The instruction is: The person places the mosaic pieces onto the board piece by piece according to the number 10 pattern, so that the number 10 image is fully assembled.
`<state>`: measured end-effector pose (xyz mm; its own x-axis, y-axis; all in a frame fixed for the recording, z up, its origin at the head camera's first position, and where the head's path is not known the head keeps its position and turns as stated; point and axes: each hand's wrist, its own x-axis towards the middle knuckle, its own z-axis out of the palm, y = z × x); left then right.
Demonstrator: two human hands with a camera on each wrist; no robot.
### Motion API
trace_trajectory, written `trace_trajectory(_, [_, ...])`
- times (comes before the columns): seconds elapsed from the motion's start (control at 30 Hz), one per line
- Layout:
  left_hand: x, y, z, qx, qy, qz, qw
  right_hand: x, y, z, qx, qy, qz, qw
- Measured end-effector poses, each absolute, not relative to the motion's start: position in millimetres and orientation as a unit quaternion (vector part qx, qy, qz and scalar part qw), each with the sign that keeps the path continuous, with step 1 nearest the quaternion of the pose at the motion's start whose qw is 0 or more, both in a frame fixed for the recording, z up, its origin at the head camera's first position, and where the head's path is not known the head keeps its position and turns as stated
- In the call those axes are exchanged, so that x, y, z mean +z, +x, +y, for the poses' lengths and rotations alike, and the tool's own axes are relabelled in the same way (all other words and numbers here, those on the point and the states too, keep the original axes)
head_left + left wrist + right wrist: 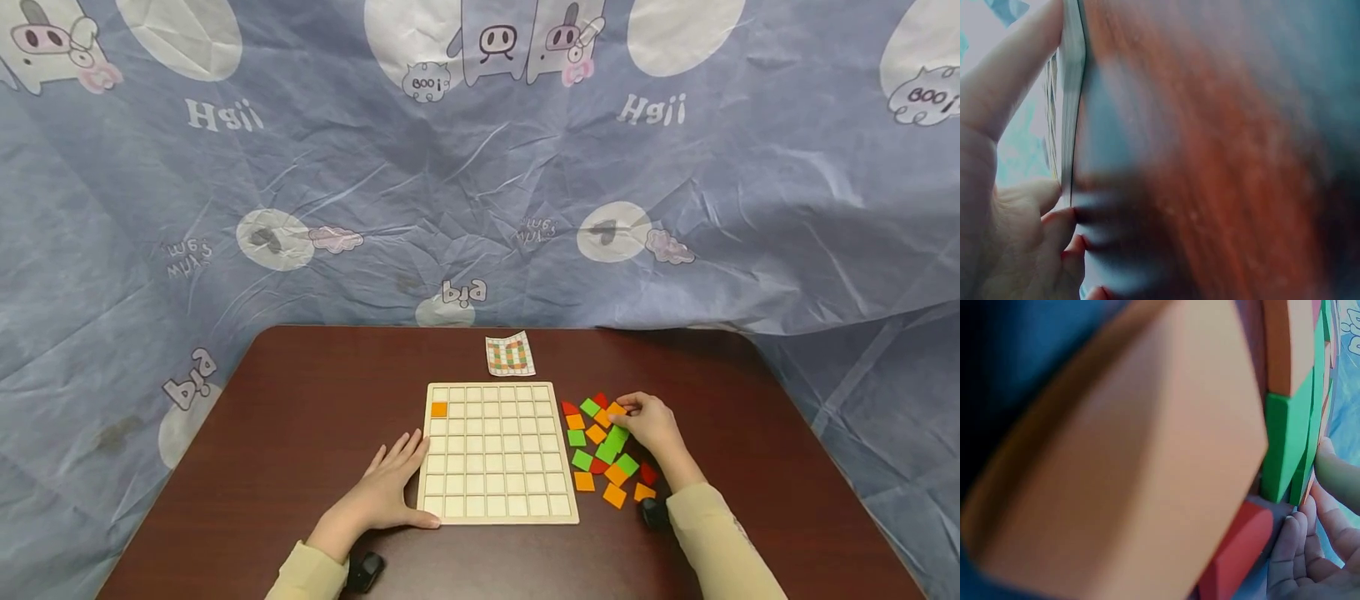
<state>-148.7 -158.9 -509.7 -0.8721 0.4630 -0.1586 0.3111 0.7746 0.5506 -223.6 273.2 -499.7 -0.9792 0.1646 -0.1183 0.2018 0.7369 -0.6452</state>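
Observation:
A pale wooden grid board (pixel 496 483) lies on the table, with one orange square tile (pixel 438 409) in a cell of its leftmost column, near the top. My left hand (pixel 384 493) rests at the board's left side, fingers spread along the edge and thumb at the lower left corner. To the right of the board, my right hand (pixel 656 429) pinches an orange tile (pixel 617 408) between thumb and fingers at the top of a loose tile pile. Green tiles (pixel 1288 440) and a red piece (pixel 1241 550) lie close to that hand in the right wrist view.
A small paper card with a coloured grid pattern (pixel 510 355) lies behind the board. Several orange, green and red pieces (pixel 615 495) spread along the board's right side, some overlapping. The dark brown table (pixel 337 400) meets a printed blue cloth (pixel 420 183) at the back.

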Motion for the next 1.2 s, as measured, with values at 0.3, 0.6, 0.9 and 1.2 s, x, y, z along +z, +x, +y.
trace_trajectory(0.3, [-509.6,-151.9,-161.3,0.252,0.21,0.934,0.142,-496.8,-227.1,273.8,-0.345,0.121,0.929,0.051])
trace_trajectory(0.6, [-508.5,-153.5,-160.9,0.228,0.215,0.939,0.141,-492.9,-225.0,269.3,-0.347,0.105,0.932,0.017])
trace_trajectory(0.9, [-507.6,-154.0,-160.5,0.217,0.221,0.942,0.13,-478.0,-227.9,235.7,-0.387,0.082,0.918,-0.028])
trace_trajectory(1.2, [-508.3,-155.8,-161.1,0.221,0.227,0.939,0.132,-465.5,-228.9,179.6,-0.435,0.027,0.9,-0.006])
